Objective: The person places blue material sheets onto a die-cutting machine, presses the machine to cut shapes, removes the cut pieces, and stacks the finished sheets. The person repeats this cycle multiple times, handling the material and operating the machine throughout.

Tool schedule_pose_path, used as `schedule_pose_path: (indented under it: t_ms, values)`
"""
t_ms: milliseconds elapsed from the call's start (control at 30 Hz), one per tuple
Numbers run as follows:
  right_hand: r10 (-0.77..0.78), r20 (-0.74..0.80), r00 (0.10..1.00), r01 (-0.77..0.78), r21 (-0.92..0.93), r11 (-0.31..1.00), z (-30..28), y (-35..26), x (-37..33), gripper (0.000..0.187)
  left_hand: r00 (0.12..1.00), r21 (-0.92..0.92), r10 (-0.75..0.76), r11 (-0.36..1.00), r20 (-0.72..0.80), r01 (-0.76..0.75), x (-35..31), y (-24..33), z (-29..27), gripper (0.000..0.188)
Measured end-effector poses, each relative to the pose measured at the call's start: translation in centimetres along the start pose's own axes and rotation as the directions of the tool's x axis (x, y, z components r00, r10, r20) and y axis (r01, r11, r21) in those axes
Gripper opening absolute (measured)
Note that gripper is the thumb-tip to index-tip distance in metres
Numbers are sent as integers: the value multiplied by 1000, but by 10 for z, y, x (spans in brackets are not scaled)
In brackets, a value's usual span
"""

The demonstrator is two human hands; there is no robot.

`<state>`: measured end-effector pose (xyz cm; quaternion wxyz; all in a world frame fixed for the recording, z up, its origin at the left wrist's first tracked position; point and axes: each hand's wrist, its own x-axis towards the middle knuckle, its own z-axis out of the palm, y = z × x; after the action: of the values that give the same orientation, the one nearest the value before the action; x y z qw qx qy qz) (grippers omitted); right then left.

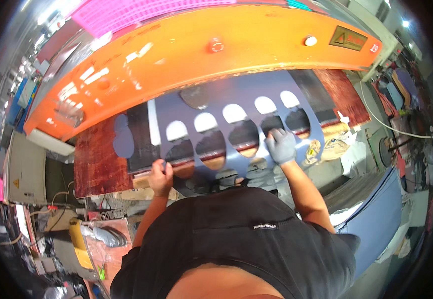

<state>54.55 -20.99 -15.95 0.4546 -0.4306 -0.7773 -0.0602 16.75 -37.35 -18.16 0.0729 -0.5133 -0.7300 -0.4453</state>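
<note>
A blue-grey sheet (269,82) with a row of several large cut-out holes lies across the press bed and hangs over its front edge toward me. My left hand (161,177) is closed, pinching the sheet's near left corner. On my right hand (280,147) is a grey glove; its fingers are curled onto the sheet between two holes at the right. White rounded patches show through the far ends of the holes, and dark board shows below them. A dark oval cutting die (194,97) sits on the sheet's far part. Fingertips on the right are partly hidden.
An orange press beam (176,55) spans the far side, with a pink basket (122,15) on top. Blue-grey cut pieces (123,137) lie at the left on the red-brown board (94,167). A stack of blue sheets (376,214) stands right; a crumpled tan bag (333,148) lies nearby.
</note>
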Motion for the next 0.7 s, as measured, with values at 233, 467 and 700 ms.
schedule_pose_path:
  t_ms: [233,467,700]
  values:
    - [423,-186,887,-259,558,789,-63,97,106,25,987,105,93,991,-129,-80,-19,11,16,21]
    - [459,-26,888,-357,589,725,-95,191,146,24,976,190,126,977,-176,-92,-5,7,21,25]
    - [69,116,991,-57,-104,993,-42,198,35,28,974,276,178,952,-143,-134,24,4,21,27]
